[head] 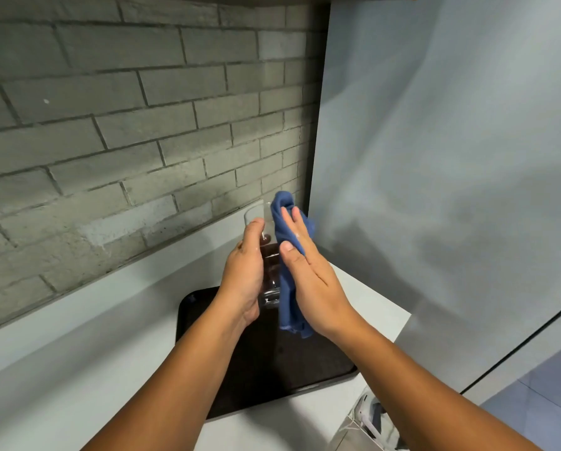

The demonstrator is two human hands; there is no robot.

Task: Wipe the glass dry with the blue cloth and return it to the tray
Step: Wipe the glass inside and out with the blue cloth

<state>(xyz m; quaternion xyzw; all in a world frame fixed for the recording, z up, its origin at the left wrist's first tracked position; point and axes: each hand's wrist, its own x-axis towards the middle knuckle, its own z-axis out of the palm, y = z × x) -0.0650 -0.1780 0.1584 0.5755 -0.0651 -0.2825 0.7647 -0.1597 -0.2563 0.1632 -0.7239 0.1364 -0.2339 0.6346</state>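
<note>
My left hand [245, 271] grips a clear drinking glass [270, 255] upright in the air above the tray. My right hand [308, 275] presses a blue cloth [289, 307] flat against the glass's right side, fingers stretched out along it. The cloth's top sticks up past the glass rim and its lower end hangs below my palm. The dark rectangular tray [321, 359] lies on the white counter under both hands, with nothing seen standing on it.
The white counter [77, 369] runs along a grey brick wall [126, 125] at the back. A pale blue wall [451, 157] closes the right side, right next to my hands. The counter's right edge ends near the tray.
</note>
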